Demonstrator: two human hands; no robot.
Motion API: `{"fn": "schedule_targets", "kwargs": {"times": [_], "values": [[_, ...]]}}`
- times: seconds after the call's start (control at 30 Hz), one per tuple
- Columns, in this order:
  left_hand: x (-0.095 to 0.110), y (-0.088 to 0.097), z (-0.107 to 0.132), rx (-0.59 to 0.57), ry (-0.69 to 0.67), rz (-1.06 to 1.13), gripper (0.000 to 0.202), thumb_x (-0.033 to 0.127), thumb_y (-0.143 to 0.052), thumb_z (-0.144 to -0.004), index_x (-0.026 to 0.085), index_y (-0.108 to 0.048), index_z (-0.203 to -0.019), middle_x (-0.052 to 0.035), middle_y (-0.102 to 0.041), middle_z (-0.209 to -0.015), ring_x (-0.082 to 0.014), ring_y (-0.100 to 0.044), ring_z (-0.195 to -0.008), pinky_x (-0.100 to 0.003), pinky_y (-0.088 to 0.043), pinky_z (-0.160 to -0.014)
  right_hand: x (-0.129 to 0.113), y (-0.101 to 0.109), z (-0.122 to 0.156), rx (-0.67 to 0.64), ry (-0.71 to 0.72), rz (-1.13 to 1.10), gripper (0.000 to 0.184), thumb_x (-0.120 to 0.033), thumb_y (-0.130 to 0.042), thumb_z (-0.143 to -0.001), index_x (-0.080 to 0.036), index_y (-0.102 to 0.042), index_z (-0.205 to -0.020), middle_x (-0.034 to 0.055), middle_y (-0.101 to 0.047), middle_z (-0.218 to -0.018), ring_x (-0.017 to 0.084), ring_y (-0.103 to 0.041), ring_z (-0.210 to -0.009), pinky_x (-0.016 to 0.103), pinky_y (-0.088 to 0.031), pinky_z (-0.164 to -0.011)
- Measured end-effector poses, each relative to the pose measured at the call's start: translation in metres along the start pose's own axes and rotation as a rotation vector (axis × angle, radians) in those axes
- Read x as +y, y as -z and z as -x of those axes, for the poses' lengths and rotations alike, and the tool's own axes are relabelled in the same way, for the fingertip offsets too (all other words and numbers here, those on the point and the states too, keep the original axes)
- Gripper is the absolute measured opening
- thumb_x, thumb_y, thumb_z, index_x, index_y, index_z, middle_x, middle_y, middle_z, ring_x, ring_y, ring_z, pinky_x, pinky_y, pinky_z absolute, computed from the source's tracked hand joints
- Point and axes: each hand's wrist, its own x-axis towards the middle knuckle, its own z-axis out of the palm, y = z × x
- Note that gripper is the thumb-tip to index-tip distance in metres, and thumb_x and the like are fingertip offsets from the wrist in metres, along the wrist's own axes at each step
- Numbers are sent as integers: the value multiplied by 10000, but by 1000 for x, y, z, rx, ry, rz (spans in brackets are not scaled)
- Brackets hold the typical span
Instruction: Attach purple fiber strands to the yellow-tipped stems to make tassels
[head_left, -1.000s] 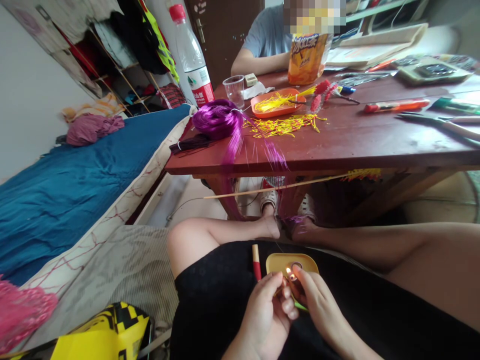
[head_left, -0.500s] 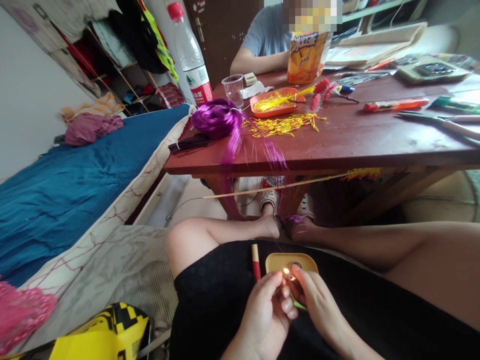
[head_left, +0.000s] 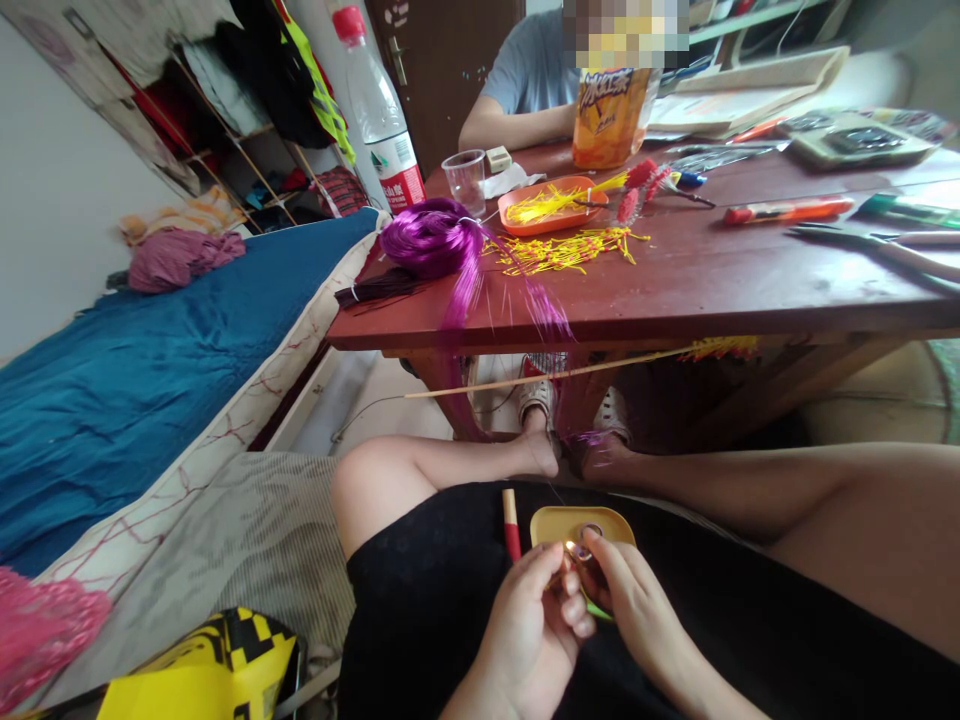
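Note:
Over my lap, my left hand (head_left: 536,605) and my right hand (head_left: 637,595) are close together with fingers bent. A small flame (head_left: 571,547) burns between their fingertips. My right hand is closed around a lighter, which its fingers mostly hide; a bit of bright green (head_left: 598,609) shows below them. The left thumb and index finger pinch something too small to make out, right beside the flame. Behind the fingertips lies a yellow tray (head_left: 551,522) with a round, ring-like item on it. Left of the tray lies a red stick with a pale wooden end (head_left: 511,520).
A red-brown table (head_left: 675,290) stands ahead, holding a purple thread bundle (head_left: 427,235), yellow strands (head_left: 574,250), an orange tray (head_left: 517,222), pliers (head_left: 885,245) and bottles. A thin stick (head_left: 525,381) crosses below its edge. Another person (head_left: 517,100) sits opposite. A blue-covered bed (head_left: 150,350) is left.
The flame looks smaller and sits slightly lower and further left. Both hands keep almost the same place and grip; the view has shifted only slightly.

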Motion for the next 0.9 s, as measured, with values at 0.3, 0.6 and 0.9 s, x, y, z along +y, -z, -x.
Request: {"fn": "schedule_targets", "kwargs": {"times": [0.3,0.6,0.9], "values": [[1,0,0,-6,3,-13,323,284,-809,-494,122,-545,-582,47,-494,-466,-37,-371,-385,-181,-259,-428,1,1,0,27,1,5,569,-720,-442,-671,-190,-445,-465,-22,-419,-468,117,-384,-454,232,-304,-413],[1,-2,0,9,11,-2,362,287,-830,-461,129,-522,-567,49,-501,-455,-36,-367,-373,-181,-253,-421,1,0,0,57,-23,-9,559,-716,-461,-654,-193,-439,-457,-27,-417,-469,120,-400,-460,234,-317,-416],[-1,1,-5,-21,43,60,376,290,-847,-443,131,-518,-530,48,-512,-433,-34,-366,-347,-181,-219,-402,-3,0,6,156,-105,-48,552,-715,-470,-644,-174,-550,-567,-10,-499,-548,143,-471,-500,233,-371,-415]]}}
